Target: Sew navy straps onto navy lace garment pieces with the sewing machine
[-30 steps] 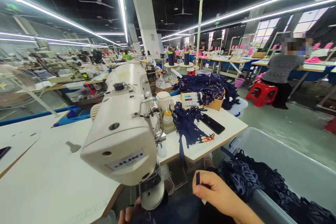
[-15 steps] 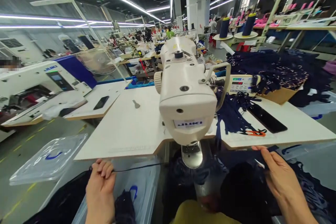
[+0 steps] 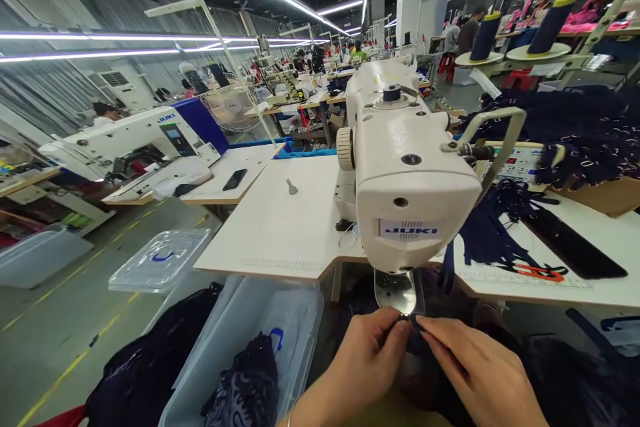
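L hand [image 3: 367,363] & R hand [image 3: 475,373] pinch navy fabric strip [image 3: 413,337], 6 o'clock of white sewing machine [image 3: 405,173].
Prob. soft, limp, light: hold by edge.

A big sewing factory: rows of tables, a white sewing machine [image 3: 405,167], thread cones [image 3: 550,25], cloth piles [image 3: 560,127].

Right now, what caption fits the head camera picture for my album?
Left hand and right hand pinch dark fabric beneath a white sewing machine, beside a clear bin.
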A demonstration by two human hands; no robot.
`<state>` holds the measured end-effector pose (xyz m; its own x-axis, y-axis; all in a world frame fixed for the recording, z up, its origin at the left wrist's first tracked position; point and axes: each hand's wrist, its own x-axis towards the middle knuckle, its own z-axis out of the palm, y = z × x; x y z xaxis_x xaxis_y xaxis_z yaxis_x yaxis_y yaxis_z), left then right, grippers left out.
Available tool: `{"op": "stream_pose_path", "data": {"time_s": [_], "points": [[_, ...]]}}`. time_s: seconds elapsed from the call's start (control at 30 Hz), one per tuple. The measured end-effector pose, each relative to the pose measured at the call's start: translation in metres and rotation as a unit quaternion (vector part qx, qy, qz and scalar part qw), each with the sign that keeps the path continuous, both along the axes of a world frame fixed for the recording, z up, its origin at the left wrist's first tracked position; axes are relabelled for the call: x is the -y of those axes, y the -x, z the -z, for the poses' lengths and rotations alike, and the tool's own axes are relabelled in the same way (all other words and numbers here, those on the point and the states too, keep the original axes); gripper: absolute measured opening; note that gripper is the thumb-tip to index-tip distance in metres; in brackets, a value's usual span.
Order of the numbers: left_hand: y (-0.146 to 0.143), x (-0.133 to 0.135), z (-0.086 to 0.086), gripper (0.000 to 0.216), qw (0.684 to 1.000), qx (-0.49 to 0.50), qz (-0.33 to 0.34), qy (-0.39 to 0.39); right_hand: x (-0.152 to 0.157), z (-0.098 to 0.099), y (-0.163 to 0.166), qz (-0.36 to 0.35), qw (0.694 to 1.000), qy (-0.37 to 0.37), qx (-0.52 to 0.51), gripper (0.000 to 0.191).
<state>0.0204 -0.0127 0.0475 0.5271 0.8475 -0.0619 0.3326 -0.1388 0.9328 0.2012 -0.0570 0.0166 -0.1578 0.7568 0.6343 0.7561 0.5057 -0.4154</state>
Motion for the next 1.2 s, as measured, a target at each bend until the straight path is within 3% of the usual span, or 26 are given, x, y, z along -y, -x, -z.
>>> {"op": "stream_pose_path", "data": {"time_s": [0.07,0.17,0.33,0.43,0.5,0.63,0.8,0.9,1.0,1.1,1.2], "points": [[-0.002,0.002,-0.002,0.035,0.998,-0.037,0.002,-0.055,-0.001,0.000,0.003,0.024,0.998,-0.041,0.043,0.025],[-0.002,0.004,0.003,0.026,0.973,-0.105,-0.003,-0.206,0.000,0.002,0.005,0.055,0.991,-0.077,0.096,0.026],[-0.003,0.006,0.015,0.013,0.855,-0.241,-0.019,-0.458,0.003,0.003,0.007,0.056,0.981,-0.095,0.157,0.031],[-0.001,0.006,0.016,0.004,0.796,-0.311,0.004,-0.520,0.002,0.005,0.009,0.061,0.981,-0.085,0.161,0.028],[0.000,0.006,0.017,0.008,0.780,-0.333,0.018,-0.529,0.000,0.008,0.011,0.063,0.988,-0.061,0.131,0.025],[0.001,0.006,0.021,0.016,0.783,-0.339,0.043,-0.521,-0.002,0.013,0.016,0.068,0.996,-0.016,0.057,0.023],[0.000,0.007,0.024,0.012,0.803,-0.314,0.020,-0.507,-0.002,0.008,0.008,-0.038,0.998,0.053,0.006,0.031],[0.001,0.007,0.023,0.008,0.814,-0.301,0.036,-0.495,-0.002,0.007,-0.001,-0.059,0.990,0.127,-0.031,0.038],[0.000,0.008,0.022,0.002,0.826,-0.306,0.062,-0.469,-0.002,0.011,-0.006,-0.071,0.989,0.128,-0.032,0.033],[-0.002,0.007,0.022,0.005,0.840,-0.285,0.064,-0.457,-0.002,0.016,-0.004,-0.031,0.996,0.084,-0.028,0.021],[-0.004,0.007,0.022,0.010,0.855,-0.256,0.050,-0.449,-0.003,0.017,-0.001,0.026,0.995,0.092,-0.038,0.015]]}}
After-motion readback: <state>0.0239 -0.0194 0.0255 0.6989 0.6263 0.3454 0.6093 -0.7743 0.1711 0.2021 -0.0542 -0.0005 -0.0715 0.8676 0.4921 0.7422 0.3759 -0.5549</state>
